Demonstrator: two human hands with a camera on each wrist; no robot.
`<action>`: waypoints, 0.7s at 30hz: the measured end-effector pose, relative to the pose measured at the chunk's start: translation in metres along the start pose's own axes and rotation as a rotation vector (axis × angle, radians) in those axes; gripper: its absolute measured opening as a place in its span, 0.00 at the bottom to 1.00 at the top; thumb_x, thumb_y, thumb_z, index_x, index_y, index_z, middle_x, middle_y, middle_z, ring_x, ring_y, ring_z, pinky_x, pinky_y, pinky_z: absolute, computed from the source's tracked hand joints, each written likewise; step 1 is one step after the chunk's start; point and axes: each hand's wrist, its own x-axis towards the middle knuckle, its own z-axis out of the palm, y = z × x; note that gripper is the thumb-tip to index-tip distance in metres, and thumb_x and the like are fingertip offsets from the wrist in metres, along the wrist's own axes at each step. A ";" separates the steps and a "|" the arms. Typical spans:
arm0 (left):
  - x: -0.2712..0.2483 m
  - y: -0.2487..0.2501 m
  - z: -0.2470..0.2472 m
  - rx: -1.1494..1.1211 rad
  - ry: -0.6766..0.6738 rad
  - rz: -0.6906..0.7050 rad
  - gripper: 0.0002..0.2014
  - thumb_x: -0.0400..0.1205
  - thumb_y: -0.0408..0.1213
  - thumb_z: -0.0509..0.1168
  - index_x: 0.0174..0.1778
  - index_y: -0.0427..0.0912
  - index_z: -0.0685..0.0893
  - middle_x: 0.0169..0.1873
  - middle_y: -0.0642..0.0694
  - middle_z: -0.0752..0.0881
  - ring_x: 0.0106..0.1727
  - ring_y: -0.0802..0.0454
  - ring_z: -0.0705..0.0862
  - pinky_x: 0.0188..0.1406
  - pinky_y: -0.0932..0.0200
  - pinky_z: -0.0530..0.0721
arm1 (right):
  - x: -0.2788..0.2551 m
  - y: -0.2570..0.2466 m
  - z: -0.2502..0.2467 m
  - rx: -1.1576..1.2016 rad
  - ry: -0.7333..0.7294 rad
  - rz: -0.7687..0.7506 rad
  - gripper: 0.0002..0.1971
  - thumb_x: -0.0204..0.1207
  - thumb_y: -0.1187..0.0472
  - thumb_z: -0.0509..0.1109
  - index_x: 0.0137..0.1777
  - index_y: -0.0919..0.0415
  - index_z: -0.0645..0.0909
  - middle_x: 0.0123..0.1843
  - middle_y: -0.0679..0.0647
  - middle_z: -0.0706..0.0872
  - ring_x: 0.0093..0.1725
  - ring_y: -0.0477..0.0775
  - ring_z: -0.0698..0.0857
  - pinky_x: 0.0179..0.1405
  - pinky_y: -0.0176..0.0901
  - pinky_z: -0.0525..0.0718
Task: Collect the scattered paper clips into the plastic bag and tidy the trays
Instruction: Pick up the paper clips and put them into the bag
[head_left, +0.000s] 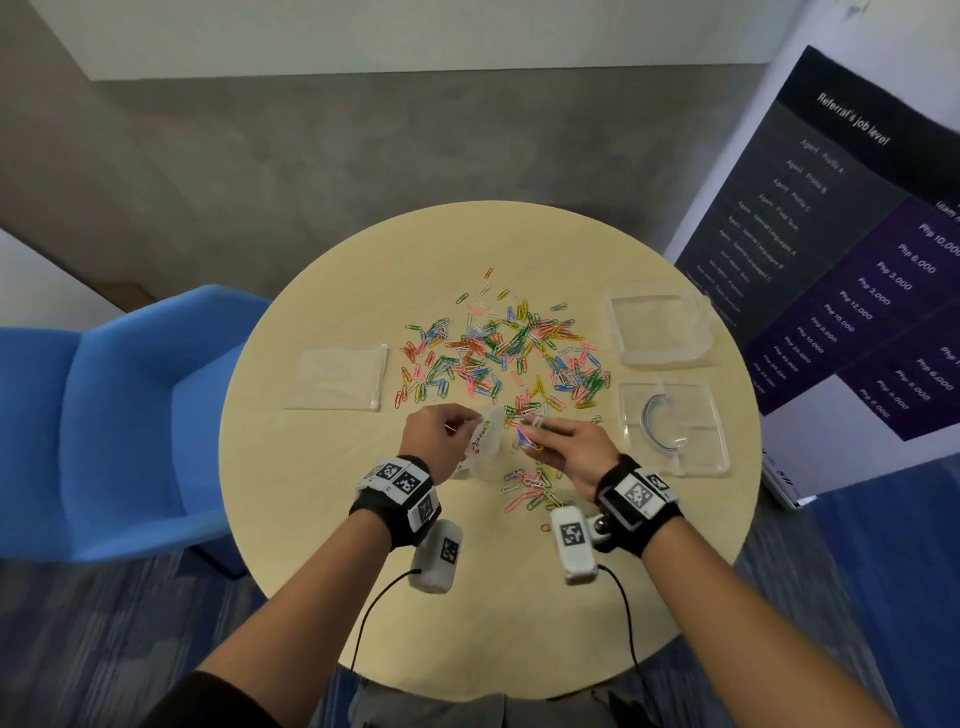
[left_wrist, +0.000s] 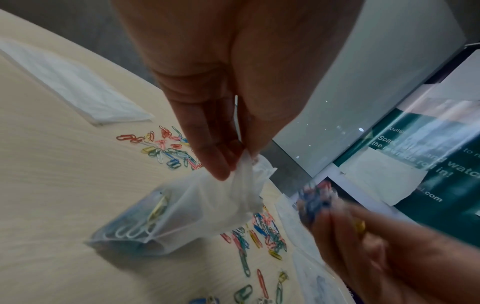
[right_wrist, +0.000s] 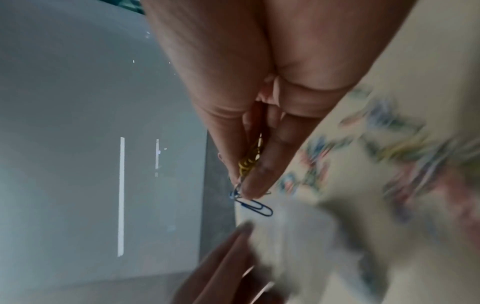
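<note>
At the left of the round table (head_left: 291, 519) a flat stack of spare plastic bags (head_left: 340, 376) lies untouched. Nearer the middle, the left hand (head_left: 434, 441) pinches the crumpled rim of the plastic bag (left_wrist: 197, 207), whose base rests on the table with several clips already inside. The right hand (head_left: 569, 454) pinches a small bunch of paper clips (right_wrist: 253, 156), 1 blue clip (right_wrist: 257, 206) dangling loose, just beside the bag's mouth. The mouth looks half collapsed; the person would do well to spread it wider before letting go, releasing low inside. The scattered paper clips (head_left: 509, 348) mostly remain, and 2 clear trays (head_left: 657, 325) wait at the right.
</note>
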 end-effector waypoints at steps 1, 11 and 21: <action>-0.001 0.002 0.001 -0.017 0.006 -0.003 0.07 0.80 0.36 0.68 0.49 0.43 0.91 0.37 0.46 0.90 0.33 0.49 0.88 0.38 0.50 0.91 | 0.000 -0.001 0.012 0.011 -0.027 -0.015 0.10 0.71 0.73 0.75 0.53 0.71 0.87 0.50 0.59 0.91 0.45 0.54 0.90 0.45 0.40 0.90; -0.011 0.008 -0.001 0.222 0.075 0.246 0.08 0.81 0.35 0.66 0.50 0.46 0.90 0.41 0.49 0.86 0.41 0.52 0.82 0.44 0.61 0.77 | 0.008 0.011 0.067 -0.072 -0.002 0.050 0.11 0.79 0.80 0.60 0.55 0.79 0.83 0.44 0.65 0.86 0.43 0.59 0.86 0.51 0.44 0.89; -0.011 0.011 0.004 0.210 0.014 0.200 0.09 0.79 0.33 0.67 0.50 0.44 0.91 0.44 0.45 0.90 0.45 0.49 0.86 0.49 0.58 0.82 | 0.010 0.009 0.076 -0.079 0.165 0.151 0.14 0.71 0.85 0.53 0.34 0.73 0.76 0.33 0.65 0.79 0.39 0.62 0.82 0.41 0.49 0.84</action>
